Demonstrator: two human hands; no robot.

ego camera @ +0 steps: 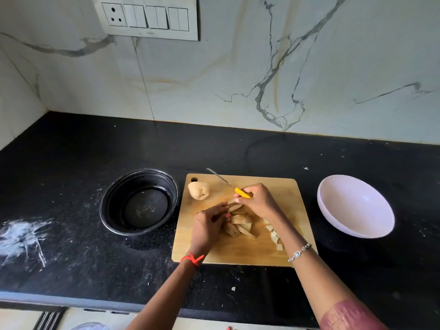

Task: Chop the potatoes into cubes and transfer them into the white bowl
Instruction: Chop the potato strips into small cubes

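Observation:
A wooden cutting board [273,253] lies on the black counter. A whole potato [198,190] sits at its far left corner. Several potato slices [240,226] lie in the middle, with small cut pieces [276,236] to their right. My right hand [258,201] grips a yellow-handled knife [241,192], its blade pointing up and to the left above the board, while its fingertips touch a slice. My left hand [209,222] has its fingers on the slices, partly hiding them. The white bowl [354,206] stands to the right of the board with nothing in it.
A black round container [140,201] stands left of the board. White powdery smears [23,236] mark the counter at the far left. The marble wall with a switch panel [147,17] rises behind. The counter's front edge [71,298] runs near me.

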